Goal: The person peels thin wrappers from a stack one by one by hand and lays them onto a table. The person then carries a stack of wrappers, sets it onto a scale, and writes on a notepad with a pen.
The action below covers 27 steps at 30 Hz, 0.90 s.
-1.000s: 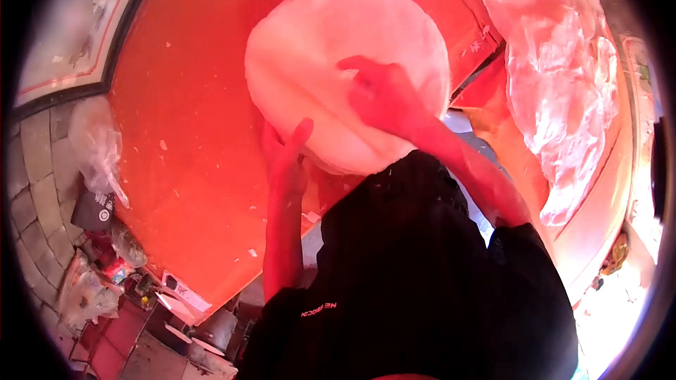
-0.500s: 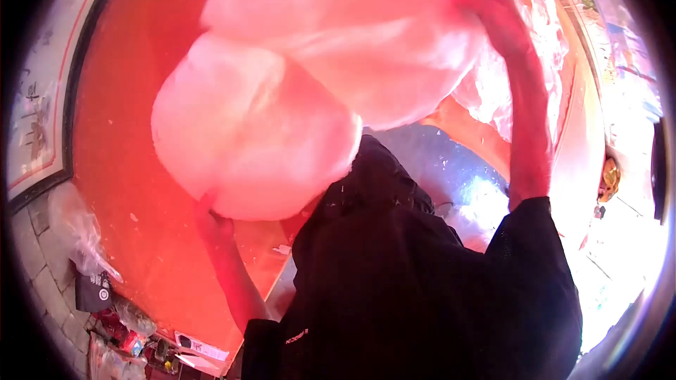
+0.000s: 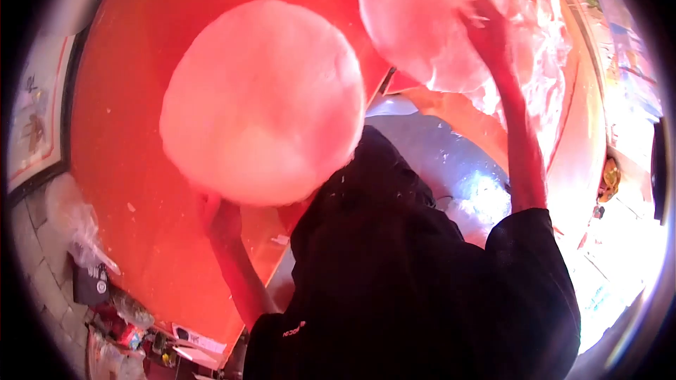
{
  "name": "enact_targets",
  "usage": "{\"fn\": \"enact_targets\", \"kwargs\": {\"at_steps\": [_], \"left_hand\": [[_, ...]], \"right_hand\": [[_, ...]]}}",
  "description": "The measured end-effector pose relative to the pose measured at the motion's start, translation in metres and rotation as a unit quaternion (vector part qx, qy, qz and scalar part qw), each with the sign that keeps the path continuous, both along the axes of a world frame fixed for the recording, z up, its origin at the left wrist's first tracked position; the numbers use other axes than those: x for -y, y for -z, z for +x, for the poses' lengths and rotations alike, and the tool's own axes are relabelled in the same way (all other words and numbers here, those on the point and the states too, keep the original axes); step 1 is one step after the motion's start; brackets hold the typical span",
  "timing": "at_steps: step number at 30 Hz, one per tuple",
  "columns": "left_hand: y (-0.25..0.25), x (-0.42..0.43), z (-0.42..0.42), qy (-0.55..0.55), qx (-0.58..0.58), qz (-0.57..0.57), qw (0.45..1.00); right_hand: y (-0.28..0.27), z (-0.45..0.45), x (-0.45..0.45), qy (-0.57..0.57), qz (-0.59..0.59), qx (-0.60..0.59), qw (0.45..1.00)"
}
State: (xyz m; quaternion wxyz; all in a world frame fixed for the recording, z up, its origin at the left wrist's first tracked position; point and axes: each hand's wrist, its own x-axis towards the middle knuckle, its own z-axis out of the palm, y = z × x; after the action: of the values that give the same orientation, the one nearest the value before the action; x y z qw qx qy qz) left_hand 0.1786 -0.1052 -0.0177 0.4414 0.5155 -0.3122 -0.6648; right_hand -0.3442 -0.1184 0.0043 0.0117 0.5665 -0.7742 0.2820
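A round, pale, soft-looking sheet (image 3: 264, 102) lies on the red-orange tabletop (image 3: 127, 134), in front of my body and to the left. At its lower left edge is my left hand (image 3: 220, 214); its fingertips are hidden or blurred there. Farther right, a second pale sheet (image 3: 408, 24) rests against a heap of crinkled, shiny pale sheets (image 3: 546, 49). My right hand (image 3: 487, 28) is over this second sheet with its fingers apart.
Left of the table are a clear plastic bag (image 3: 77, 229), a black bag (image 3: 90, 283) and a framed panel (image 3: 46, 105). Mixed items and packets (image 3: 127, 334) lie at the lower left. Bright light falls on the floor at the right.
One pale sheet has been carried right, off the round one, and laid by the heap. The right hand moved right with it and its fingers have spread. The left hand stays near the round sheet's lower edge.
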Motion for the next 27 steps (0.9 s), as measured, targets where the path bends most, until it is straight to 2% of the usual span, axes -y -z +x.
{"fn": "enact_targets", "kwargs": {"at_steps": [1,2,3,4,6,10,12,13,14,16,17,19,20,21,22,23,25,27], "left_hand": [[-0.005,0.001,-0.006,0.008,0.004,-0.014,1.000],[-0.010,0.003,-0.014,0.018,0.008,-0.029,0.999],[-0.014,0.006,-0.021,0.030,0.011,-0.043,0.999],[-0.017,0.009,-0.028,0.041,0.015,-0.060,0.997],[-0.020,0.014,-0.038,0.057,0.017,-0.086,0.995],[-0.027,0.014,-0.037,0.049,-0.007,-0.068,0.996],[-0.027,0.014,-0.034,0.041,-0.015,-0.060,0.997],[-0.026,0.014,-0.034,0.039,-0.019,-0.056,0.997],[-0.026,0.016,-0.034,0.037,-0.025,-0.053,0.998],[-0.029,0.016,-0.035,0.036,-0.033,-0.047,0.998],[-0.031,0.017,-0.035,0.035,-0.037,-0.045,0.998],[-0.037,0.016,-0.034,0.032,-0.053,-0.034,0.998],[-0.044,0.016,-0.036,0.034,-0.073,-0.022,0.997],[-0.053,0.018,-0.049,-0.056,0.012,-0.050,0.997],[-0.044,0.016,-0.044,-0.055,0.013,-0.050,0.997],[-0.025,0.012,-0.033,-0.048,-0.002,-0.018,0.999],[-0.010,0.010,-0.026,-0.036,-0.020,0.012,0.999],[-0.003,0.006,-0.023,-0.047,0.074,0.029,0.996]], "right_hand": [[-0.006,0.055,0.008,-0.092,0.061,0.183,0.977],[-0.012,0.111,0.016,-0.137,0.131,0.360,0.913],[-0.005,0.152,0.016,-0.233,0.178,0.609,0.737],[-0.038,0.205,0.017,-0.286,0.244,0.373,0.848],[-0.027,0.263,0.011,-0.356,0.239,0.427,0.796],[-0.029,0.285,0.021,-0.340,0.307,0.445,0.769],[-0.008,0.268,0.023,-0.325,0.300,0.600,0.667],[-0.007,0.266,0.023,-0.314,0.305,0.617,0.654],[-0.004,0.269,0.023,-0.316,0.308,0.616,0.653],[0.003,0.279,0.022,-0.350,0.291,0.517,0.725],[0.001,0.283,0.022,-0.353,0.292,0.521,0.720],[-0.007,0.289,0.020,-0.327,0.298,0.433,0.785],[-0.004,0.292,0.019,-0.328,0.300,0.436,0.783],[0.002,0.296,0.018,-0.298,0.258,0.416,0.820],[0.007,0.299,0.017,-0.265,0.214,0.394,0.854],[0.008,0.309,0.012,-0.263,0.214,0.395,0.854],[0.005,0.333,0.001,-0.351,0.109,0.248,0.896],[0.008,0.333,0.002,-0.370,0.133,0.220,0.893]]}}
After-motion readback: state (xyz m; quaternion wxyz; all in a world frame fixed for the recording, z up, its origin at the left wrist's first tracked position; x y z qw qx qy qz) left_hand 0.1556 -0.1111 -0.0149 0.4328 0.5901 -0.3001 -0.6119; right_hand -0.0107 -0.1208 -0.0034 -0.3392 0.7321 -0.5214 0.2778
